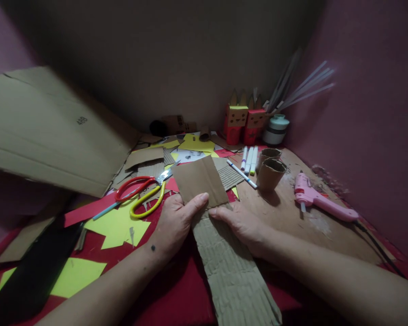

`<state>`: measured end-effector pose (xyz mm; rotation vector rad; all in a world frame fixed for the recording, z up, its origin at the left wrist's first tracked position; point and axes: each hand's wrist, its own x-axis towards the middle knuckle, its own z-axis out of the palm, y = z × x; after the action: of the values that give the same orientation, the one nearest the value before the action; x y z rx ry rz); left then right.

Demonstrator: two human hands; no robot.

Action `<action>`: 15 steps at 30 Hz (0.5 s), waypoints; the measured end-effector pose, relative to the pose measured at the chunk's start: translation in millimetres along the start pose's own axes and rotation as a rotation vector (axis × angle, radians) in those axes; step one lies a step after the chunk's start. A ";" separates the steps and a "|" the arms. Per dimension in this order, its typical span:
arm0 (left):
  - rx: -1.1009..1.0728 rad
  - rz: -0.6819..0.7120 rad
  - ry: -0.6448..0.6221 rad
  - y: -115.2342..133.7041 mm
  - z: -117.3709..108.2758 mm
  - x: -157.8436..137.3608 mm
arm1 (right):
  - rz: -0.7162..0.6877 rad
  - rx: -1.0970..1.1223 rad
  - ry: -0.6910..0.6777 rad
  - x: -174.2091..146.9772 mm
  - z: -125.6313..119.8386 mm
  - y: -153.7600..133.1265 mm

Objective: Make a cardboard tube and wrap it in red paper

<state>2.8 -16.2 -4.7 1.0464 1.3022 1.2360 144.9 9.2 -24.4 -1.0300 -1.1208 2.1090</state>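
Both our hands grip a cardboard strip, held in front of us over the red tabletop [177,290]: the left hand [173,224] pinches its left edge, the right hand [246,226] its right, thumbs on top near the crease. The strip [236,276]'s far section looks smooth, its near length ridged. Left of it we see scissors [163,176] with red and yellow handles, lying over paper scraps [117,226]; to the right stand two cardboard tubes [272,175], with a pink glue gun [321,202] beyond them.
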 end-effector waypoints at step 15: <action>0.093 0.199 0.214 1.0 -12.6 16.6 | -0.066 0.052 0.092 3.8 -0.3 -0.7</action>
<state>-11.5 -1.2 -5.9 1.1562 1.4577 1.4812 143.1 12.5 -25.3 -1.0408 -1.0363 2.0071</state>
